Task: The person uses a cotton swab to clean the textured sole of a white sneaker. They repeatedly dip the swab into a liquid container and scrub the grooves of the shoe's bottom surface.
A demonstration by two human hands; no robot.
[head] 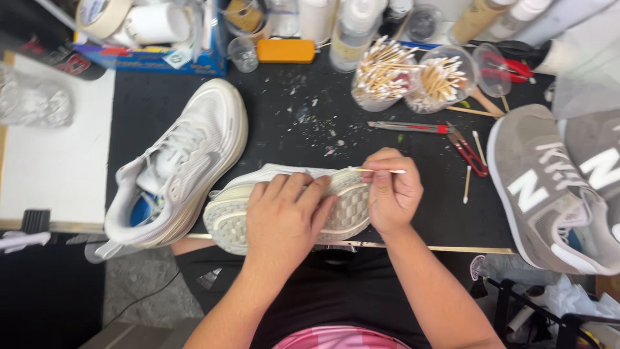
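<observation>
The white sneaker [294, 207] is lying sole-up at the near edge of the black work mat [284, 123], and the left hand [284, 220] is pressing flat across the sole, fingers spread, pinning it. The right hand [391, 194] is pinching a cotton swab [381, 171] at the sole's right end, so detail cleaning of the tread seems to be underway; the next stroke is calling for a light, steady tip. Farther off, two clear cups [413, 81] are standing side by side, packed with swabs. The second white sneaker [184, 158] is lying to the left.
</observation>
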